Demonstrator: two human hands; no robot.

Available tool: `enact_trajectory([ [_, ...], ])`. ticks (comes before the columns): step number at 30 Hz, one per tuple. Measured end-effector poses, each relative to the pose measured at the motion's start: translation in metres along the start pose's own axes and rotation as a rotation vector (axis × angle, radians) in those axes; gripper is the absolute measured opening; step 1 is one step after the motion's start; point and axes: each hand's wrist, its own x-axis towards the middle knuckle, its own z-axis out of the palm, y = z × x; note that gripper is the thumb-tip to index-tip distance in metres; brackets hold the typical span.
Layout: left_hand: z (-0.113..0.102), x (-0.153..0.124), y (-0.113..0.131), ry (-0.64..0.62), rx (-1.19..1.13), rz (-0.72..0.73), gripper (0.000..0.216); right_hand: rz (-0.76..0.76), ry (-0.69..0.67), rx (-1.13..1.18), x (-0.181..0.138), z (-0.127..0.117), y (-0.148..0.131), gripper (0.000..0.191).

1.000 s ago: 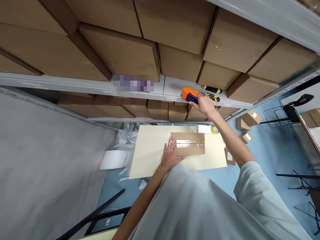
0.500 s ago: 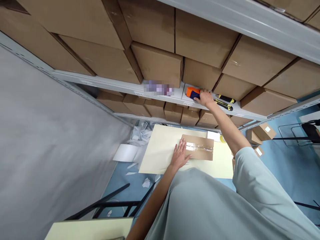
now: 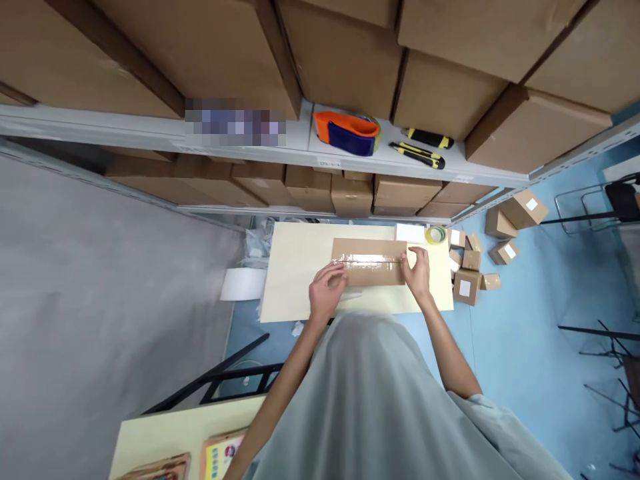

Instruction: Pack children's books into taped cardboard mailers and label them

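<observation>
A flat brown cardboard box (image 3: 370,257) sealed with a strip of clear tape lies on a pale yellow table (image 3: 295,280). My left hand (image 3: 327,293) grips the box's left end with curled fingers. My right hand (image 3: 417,272) holds the right end, fingers bent over its edge. An orange and blue tape dispenser (image 3: 347,132) rests on the grey shelf (image 3: 150,137) above, apart from both hands.
Two yellow-black utility knives (image 3: 423,147) lie beside the dispenser. A tape roll (image 3: 436,235) and a white label (image 3: 410,233) sit at the table's back right. Small boxes (image 3: 467,287) are scattered on the blue floor. Stacked cartons (image 3: 340,60) fill the shelves.
My right hand let go of the tape dispenser on the shelf and came down to the box's right end. My left hand shifted from lying flat to gripping the left end.
</observation>
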Motion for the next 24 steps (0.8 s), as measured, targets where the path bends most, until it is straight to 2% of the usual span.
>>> enact_trajectory([
  [4, 0.016, -0.001, 0.006, -0.119, 0.118, 0.040, 0.033, 0.180, -0.046, 0.107, -0.039, 0.024, 0.027, 0.056],
  [8, 0.047, 0.000, 0.026, -0.432, 0.278, 0.227, 0.053, 0.284, -0.147, 0.232, -0.055, 0.045, 0.027, 0.075],
  [10, 0.067, -0.001, 0.037, -0.589, 0.340, 0.344, 0.067, 0.312, -0.193, 0.255, -0.057, 0.051, 0.026, 0.075],
  [12, 0.084, -0.003, 0.044, -0.689, 0.398, 0.419, 0.072, 0.330, -0.220, 0.266, -0.056, 0.052, 0.026, 0.072],
  [15, 0.101, -0.007, 0.045, -0.720, 0.476, 0.456, 0.076, 0.345, -0.264, 0.273, -0.052, 0.052, 0.032, 0.069],
  [18, 0.105, -0.011, 0.043, -0.724, 0.523, 0.465, 0.078, 0.364, -0.323, 0.251, -0.047, 0.050, 0.038, 0.069],
  [24, 0.104, -0.008, 0.044, -0.710, 0.462, 0.428, 0.078, 0.288, -0.254, 0.224, -0.031, 0.047, 0.031, 0.074],
])
